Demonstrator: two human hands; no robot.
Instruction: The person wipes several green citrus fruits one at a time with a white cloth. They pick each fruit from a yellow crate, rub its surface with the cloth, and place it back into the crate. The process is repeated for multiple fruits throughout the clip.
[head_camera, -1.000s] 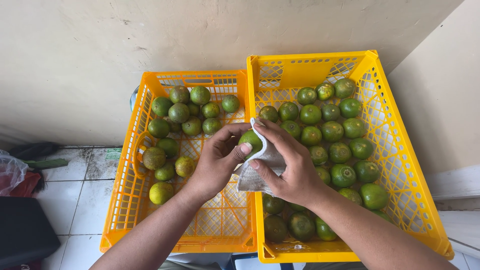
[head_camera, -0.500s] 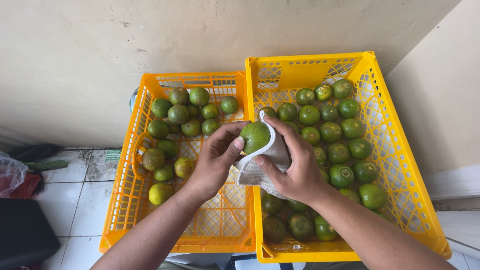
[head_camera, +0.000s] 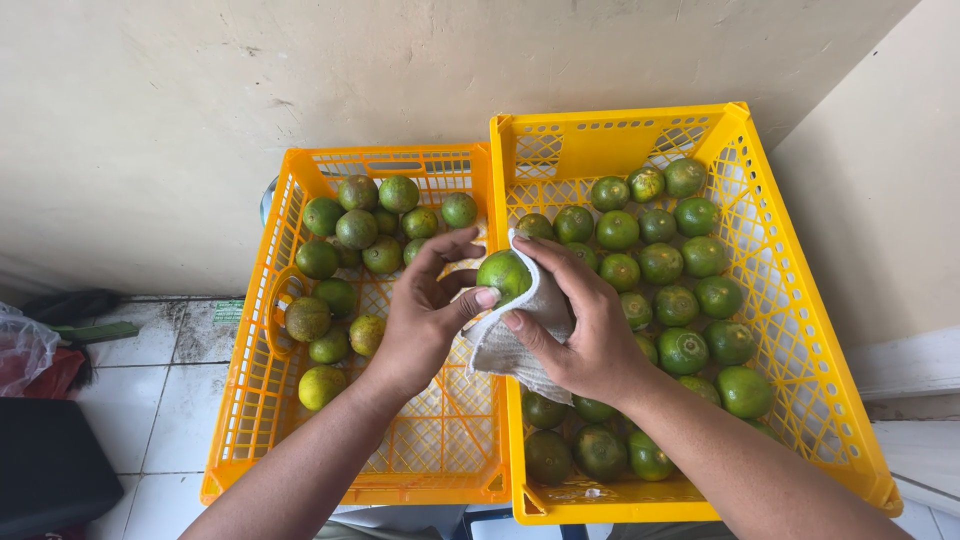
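Above the seam where the two yellow crates meet, both hands are closed together on one green citrus fruit (head_camera: 503, 274). The left hand (head_camera: 425, 318) pinches the fruit with thumb and fingers, and the right hand (head_camera: 585, 330) presses a pale cloth (head_camera: 515, 340) around the side and the bottom of it, so the fruit is held in the air between them, not resting in any crate.

To the left of this seam, the left crate (head_camera: 250, 400) has a small group of fruits (head_camera: 360, 225), mostly in its far half, and a large part of its lattice floor near the person is bare. To the right of the seam, the right crate (head_camera: 800, 330) is much more full; its fruits (head_camera: 680, 290) cover almost all the floor.

I judge that wiping goes fruit by fruit, and that the work is less than half done if the left crate receives the wiped ones, though the direction cannot be told for sure. Many fruits remain in the right crate.
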